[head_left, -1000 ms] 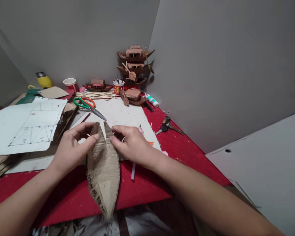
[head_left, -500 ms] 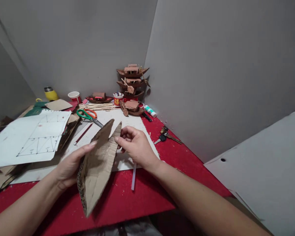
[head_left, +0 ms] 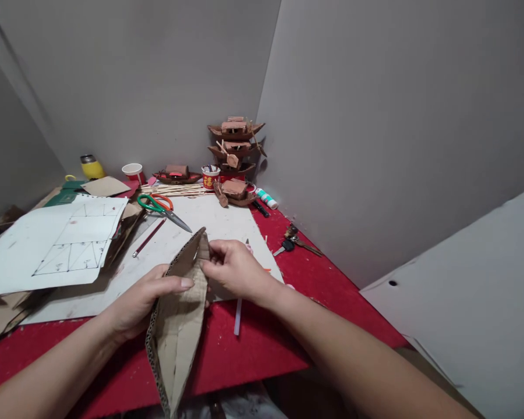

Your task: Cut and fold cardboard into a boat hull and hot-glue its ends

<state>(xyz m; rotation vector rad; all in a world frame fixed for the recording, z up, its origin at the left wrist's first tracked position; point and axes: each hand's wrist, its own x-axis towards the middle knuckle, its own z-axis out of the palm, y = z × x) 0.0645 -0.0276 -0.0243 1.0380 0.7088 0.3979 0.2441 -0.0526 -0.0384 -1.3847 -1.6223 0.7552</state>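
Note:
A folded piece of corrugated cardboard [head_left: 181, 326], shaped like a boat hull with pointed ends, is held above the front of the table. My left hand [head_left: 146, 297] grips its left wall, the thumb lying inside and the other fingers hidden behind. My right hand [head_left: 233, 269] pinches the right wall near the far tip. At that tip the two walls lie close together, with a narrow gap showing below. A translucent glue stick [head_left: 237, 317] lies under my right wrist, partly hidden by it.
Green-handled scissors [head_left: 166, 212] and a pencil [head_left: 149, 237] lie on white paper [head_left: 227, 221]. A sheet with line drawings [head_left: 30, 244] tops cardboard at left. Stacked model boats [head_left: 236, 145], a paper cup [head_left: 210, 177] and sticks [head_left: 174, 190] stand behind. Keys [head_left: 286, 247] lie right, near the wall.
The cardboard hull has come nearer and turned more upright. Its walls have closed together at the far tip. My left thumb has shifted further inside it.

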